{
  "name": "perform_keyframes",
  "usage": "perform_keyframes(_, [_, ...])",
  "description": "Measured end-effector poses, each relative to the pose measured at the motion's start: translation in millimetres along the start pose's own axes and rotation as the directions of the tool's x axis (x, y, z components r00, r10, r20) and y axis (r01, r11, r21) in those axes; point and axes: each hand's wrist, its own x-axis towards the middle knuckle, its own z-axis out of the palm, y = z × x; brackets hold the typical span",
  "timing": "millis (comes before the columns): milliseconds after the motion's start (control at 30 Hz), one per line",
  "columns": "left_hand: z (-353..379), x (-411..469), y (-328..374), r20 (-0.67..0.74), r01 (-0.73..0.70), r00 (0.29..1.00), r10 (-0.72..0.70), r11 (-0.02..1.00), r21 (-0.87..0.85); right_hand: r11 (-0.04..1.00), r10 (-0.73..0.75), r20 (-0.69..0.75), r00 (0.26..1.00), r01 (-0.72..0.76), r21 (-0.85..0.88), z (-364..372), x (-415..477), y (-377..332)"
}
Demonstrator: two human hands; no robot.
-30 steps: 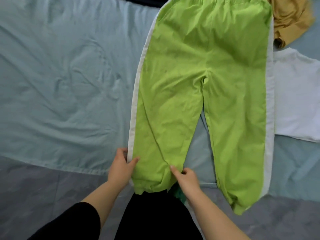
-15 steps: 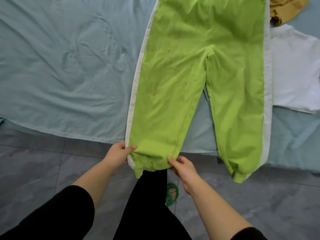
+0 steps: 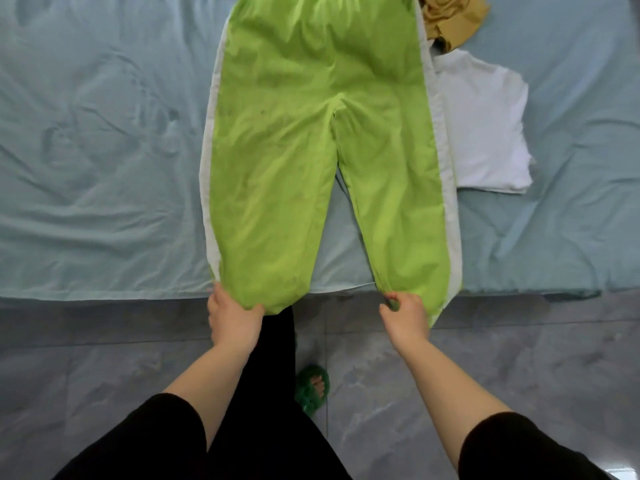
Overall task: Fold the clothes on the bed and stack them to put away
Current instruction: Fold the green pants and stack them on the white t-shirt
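The right hand [image 3: 405,318] has crossed to pinch the other cuff while the left hand [image 3: 233,322] grips the first, so the trousers [image 3: 311,150] now lie spread flat mid-frame on the bed [image 3: 104,168], likely ready for folding. Their waistband is cut off at the top; the shirt [image 3: 485,133] and tan garment [image 3: 450,19], upper right, show only partly.

Green trousers [image 3: 322,140] on bed [image 3: 104,168], cuffs in hands [image 3: 235,320].

Lime pants [image 3: 311,150] w/ white side stripes flat on bed [image 3: 104,168], cuffs at edge; folded white tee [image 3: 485,133] beside.
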Motion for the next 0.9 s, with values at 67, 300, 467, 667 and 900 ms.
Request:
perform_keyframes(67, [15,-4,10,0.02,0.023,1.0,-0.024,0.997,0.077,0.926,-0.104,0.143,0.984,0.148,-0.346,-7,9,10])
perform_keyframes(300, [13,13,20,-0.158,0.06,0.986,-0.056,0.998,0.022,0.806,-0.233,0.141,0.962,0.272,-0.525,3,-1,26])
perform_keyframes(467, [-10,50,40,-0.19,-0.018,0.982,0.01,0.999,-0.038,0.867,-0.306,-0.024,0.952,0.268,-0.42,-12,6,-18])
perform_keyframes(667, [-29,83,57,-0.071,0.062,0.995,-0.071,0.991,-0.121,0.931,-0.251,0.35,0.903,0.125,0.344,13,25,-129])
perform_keyframes(900, [-33,56,68,0.018,-0.105,0.994,0.112,0.967,-0.232,0.763,-0.008,0.614,0.79,-0.392,0.514,36,34,-169])
